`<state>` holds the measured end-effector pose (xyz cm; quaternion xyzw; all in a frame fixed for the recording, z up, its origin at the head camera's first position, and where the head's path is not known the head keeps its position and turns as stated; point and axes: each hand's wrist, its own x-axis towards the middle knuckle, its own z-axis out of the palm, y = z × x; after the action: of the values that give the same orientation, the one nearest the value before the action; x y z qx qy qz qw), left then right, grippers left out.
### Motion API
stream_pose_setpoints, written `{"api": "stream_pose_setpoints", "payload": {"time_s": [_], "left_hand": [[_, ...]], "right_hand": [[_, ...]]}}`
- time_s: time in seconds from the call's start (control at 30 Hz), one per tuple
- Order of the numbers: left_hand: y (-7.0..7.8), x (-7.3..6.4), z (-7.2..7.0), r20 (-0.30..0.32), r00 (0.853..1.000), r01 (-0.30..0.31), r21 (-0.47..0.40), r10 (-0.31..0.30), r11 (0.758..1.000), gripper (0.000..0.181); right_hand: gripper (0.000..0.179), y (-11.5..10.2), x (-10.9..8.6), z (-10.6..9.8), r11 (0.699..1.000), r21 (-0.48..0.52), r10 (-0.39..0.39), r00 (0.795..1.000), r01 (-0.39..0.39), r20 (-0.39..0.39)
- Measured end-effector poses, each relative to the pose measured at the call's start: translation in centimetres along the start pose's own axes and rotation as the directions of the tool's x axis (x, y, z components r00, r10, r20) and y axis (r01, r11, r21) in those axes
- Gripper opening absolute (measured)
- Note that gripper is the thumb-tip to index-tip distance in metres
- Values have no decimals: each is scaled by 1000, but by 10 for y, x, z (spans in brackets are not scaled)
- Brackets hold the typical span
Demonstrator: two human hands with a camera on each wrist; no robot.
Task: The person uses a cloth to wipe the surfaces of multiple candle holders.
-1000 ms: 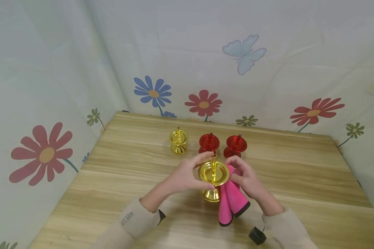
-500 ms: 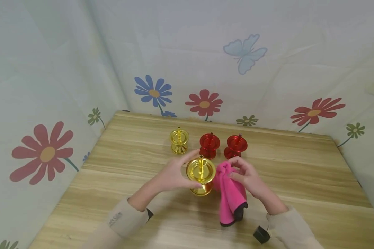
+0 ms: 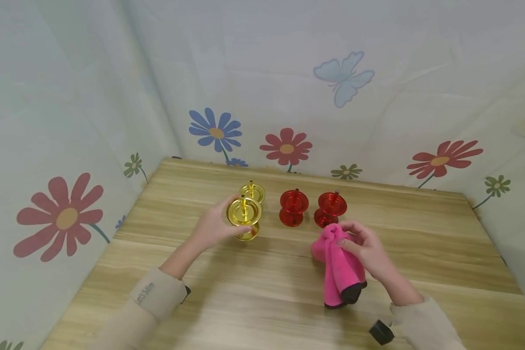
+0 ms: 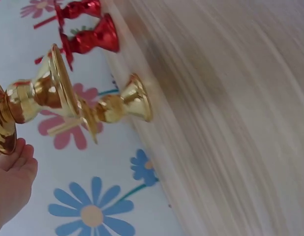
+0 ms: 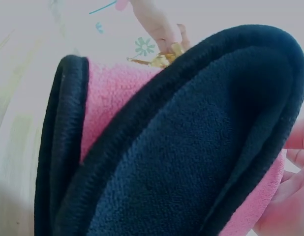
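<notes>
My left hand [image 3: 214, 225] grips a shiny gold candle holder [image 3: 245, 214] by its dish, thumb in front and fingers behind. In the left wrist view this candle holder [image 4: 39, 96] hangs clear of the table, base toward the wood. Behind it stands a second gold candle holder [image 3: 258, 193], partly covered by the held one in the head view. My right hand [image 3: 368, 247] pinches a bunched pink cloth [image 3: 343, 265] that hangs down in folds. The cloth's dark edging and dark underside [image 5: 191, 123] fill most of the right wrist view.
Two red candle holders, one in the middle [image 3: 293, 206] and one to its right [image 3: 330, 208], stand in the back row. The wooden table [image 3: 253, 311] ends at a flower-printed curtain [image 3: 253, 73] behind and at the sides.
My left hand has carried the gold candle holder left and back, away from the cloth, toward the standing gold one. My right hand has shifted slightly right with the cloth.
</notes>
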<state>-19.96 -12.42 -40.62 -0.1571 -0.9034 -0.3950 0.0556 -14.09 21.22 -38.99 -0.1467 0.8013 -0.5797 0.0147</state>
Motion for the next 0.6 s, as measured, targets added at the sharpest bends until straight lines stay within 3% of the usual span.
{"api": "stream_pose_setpoints", "payload": {"time_s": [0.3,0.6], "left_hand": [[-34,13,-3,-104,993,61,45,-56,997,84],[-67,27,-3,-152,976,169,72,-157,983,85]], "right_hand": [[26,2,-6,-8,1000,-12,2,999,-3,-51],[27,3,-10,-12,999,-36,32,996,-35,-84]]}}
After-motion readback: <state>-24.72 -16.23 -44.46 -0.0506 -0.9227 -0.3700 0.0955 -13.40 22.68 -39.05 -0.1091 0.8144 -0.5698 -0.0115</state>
